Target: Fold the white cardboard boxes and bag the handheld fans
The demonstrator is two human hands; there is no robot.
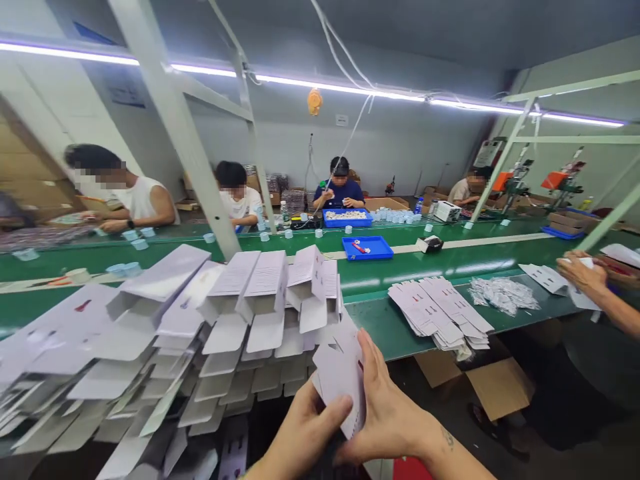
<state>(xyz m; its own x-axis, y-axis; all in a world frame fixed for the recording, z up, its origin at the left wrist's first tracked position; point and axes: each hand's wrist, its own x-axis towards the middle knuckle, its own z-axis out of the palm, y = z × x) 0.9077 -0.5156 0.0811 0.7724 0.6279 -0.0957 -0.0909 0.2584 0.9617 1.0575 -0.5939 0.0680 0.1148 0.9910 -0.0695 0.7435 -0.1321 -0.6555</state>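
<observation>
Between my two hands is a white printed carton [340,377], held in front of me just off the table's near edge. My left hand [305,423] grips its lower left side, thumb across the front. On the right side my right hand [387,407] is wrapped round the carton, fingers along its edge. To the left, white cartons [265,283] are piled in stacked rows, with their open ends and flaps facing me. Flat printed cartons [435,307] lie fanned on the table to the right.
A green conveyor [400,267] crosses ahead, carrying a blue tray [367,247] and small light-blue cups. Clear plastic packets [503,295] lie at the right, near a co-worker's hands [583,273]. An open cardboard box [500,387] is below the table. Several people sit across.
</observation>
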